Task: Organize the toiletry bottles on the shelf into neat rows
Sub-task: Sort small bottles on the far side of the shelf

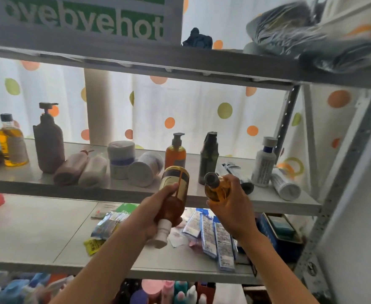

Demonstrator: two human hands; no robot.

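Two hands are lifting amber bottles before a cluttered shelf.

Nearest, the left hand [158,207] is wrapping its grip around a brown bottle [173,194], white cap pointing toward 6 o'clock; at its 3 o'clock, the right hand [230,205] is clutching a small amber bottle [215,189]. Beyond, the shelf [213,198] is carrying an orange pump bottle [175,150] at 12 o'clock, a dark bottle [208,156] beside it, and toppled white bottles toward 10 o'clock.
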